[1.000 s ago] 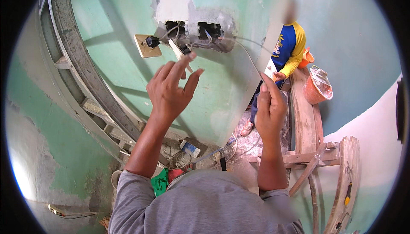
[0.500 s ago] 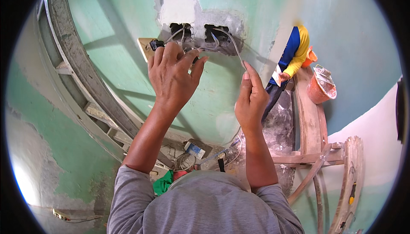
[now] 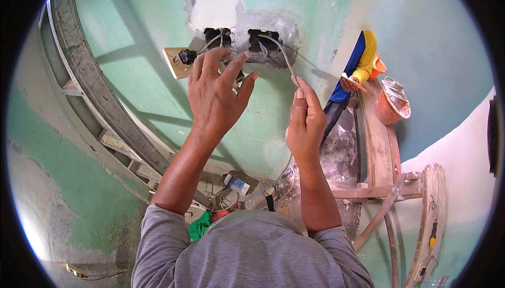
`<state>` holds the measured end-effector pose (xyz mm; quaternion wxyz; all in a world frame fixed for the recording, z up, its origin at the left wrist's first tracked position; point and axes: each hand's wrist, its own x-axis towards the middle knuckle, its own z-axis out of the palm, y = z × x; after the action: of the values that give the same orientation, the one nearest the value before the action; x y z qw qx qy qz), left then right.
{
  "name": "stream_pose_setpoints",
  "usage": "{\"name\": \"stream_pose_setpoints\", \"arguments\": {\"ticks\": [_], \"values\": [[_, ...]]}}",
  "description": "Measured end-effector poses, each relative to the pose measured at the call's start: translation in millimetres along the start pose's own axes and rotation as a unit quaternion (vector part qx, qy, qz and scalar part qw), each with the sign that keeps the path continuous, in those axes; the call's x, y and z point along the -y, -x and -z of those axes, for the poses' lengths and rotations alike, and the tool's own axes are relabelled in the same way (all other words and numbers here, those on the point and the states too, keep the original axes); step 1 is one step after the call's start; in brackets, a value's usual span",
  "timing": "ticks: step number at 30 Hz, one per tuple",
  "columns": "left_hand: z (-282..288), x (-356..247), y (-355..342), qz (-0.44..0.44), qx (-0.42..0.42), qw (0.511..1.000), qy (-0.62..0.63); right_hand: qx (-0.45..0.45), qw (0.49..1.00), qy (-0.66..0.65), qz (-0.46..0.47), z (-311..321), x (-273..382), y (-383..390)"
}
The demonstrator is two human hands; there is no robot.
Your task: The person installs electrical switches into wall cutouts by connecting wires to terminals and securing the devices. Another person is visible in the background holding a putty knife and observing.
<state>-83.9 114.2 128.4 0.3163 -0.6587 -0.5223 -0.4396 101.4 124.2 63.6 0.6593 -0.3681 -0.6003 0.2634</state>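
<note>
My right hand (image 3: 306, 122) pinches the end of a grey cable (image 3: 285, 55) between thumb and forefinger. This cable arches out of the right wall box (image 3: 256, 42), a dark square hole where more wires show. In front of the left wall box (image 3: 212, 34) is my left hand (image 3: 216, 96), its fingers spread and slightly bent. Beside its fingertips a cream faceplate (image 3: 173, 63) hangs tilted, with a black socket module (image 3: 187, 56) on its back. Another black piece (image 3: 240, 76) shows between thumb and forefinger; my hand hides the rest of the plate.
A ladder (image 3: 108, 104) stands at left. Beyond the wall's right edge, a person in a blue and yellow sleeve (image 3: 363, 62) holds a flat pale tool. An orange bucket (image 3: 390, 104) sits on a plank near a wooden trestle (image 3: 379, 192). Rubble and a blue-white box (image 3: 238, 185) lie below.
My left hand has moved slightly right and down, and more of the faceplate shows. My right hand still pinches the cable. The other person's hand has lowered with the flat tool.
</note>
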Motion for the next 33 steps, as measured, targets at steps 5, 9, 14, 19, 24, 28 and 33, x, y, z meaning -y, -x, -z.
{"name": "stream_pose_setpoints", "arguments": {"ticks": [5,9,14,19,24,28,33], "values": [[7.5,1.2,-2.2,-0.005,0.025,0.999,-0.026,0.012,1.0,-0.017,-0.015,-0.2,4.0,0.1],[11.6,-6.7,-15.8,-0.017,0.052,0.996,-0.067,0.01,1.0,-0.003,-0.01,-1.5,7.3,-0.1],[1.2,-16.0,-31.4,-0.038,0.173,0.976,-0.13,-0.003,1.0,-0.011,-0.002,-0.1,1.4,3.2],[-13.9,-12.1,-37.9,-0.072,0.18,0.97,-0.144,-0.035,0.999,-0.022,0.012,5.8,-0.4,11.0],[-17.6,-9.5,-36.3,-0.032,0.131,0.988,-0.068,-0.051,0.998,0.023,0.029,14.6,-13.1,31.3],[-22.9,-9.4,-35.4,-0.015,0.1,0.994,-0.041,-0.052,0.998,0.017,0.03,10.1,-26.5,44.4],[-26.6,-12.7,-34.5,0.002,0.064,0.998,-0.018,-0.032,0.997,-0.071,-0.011,-4.4,-39.8,52.9]]}}
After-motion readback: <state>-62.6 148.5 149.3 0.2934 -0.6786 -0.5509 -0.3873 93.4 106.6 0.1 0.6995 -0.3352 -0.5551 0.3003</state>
